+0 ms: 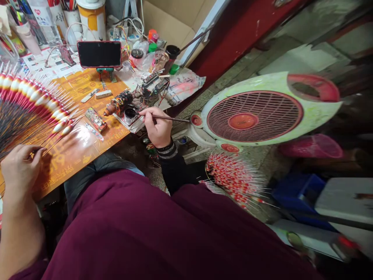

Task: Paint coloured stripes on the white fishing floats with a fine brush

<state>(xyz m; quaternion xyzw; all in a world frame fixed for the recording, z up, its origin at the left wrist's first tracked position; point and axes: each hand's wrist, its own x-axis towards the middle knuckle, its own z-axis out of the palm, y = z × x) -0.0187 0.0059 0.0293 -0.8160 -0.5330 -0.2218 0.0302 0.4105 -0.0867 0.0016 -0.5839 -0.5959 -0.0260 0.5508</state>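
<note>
My left hand (21,167) is at the table's near left, thumb and forefinger pinched round thin stems, seemingly of the nearest fishing floats. Beside it a fan of fishing floats (36,97) spreads out, with red, white and yellow bodies, pale tips and dark stems. In my right hand (159,126) is a slim paintbrush (177,118), its handle pointing right. The brush's tip end is at a small pot of black paint (130,113); my fingers partly hide it. Just behind the pot sits a paint-spattered small motor (121,101) with a brown cone-shaped end.
A phone (99,54) stands on a holder at the back of the orange-covered table (96,155). Paint jars (137,54) and bottles crowd behind. A paint-stained block (96,119) lies mid-table. Right of the table are a box fan (259,112) and a bunch of red-and-white floats (233,175).
</note>
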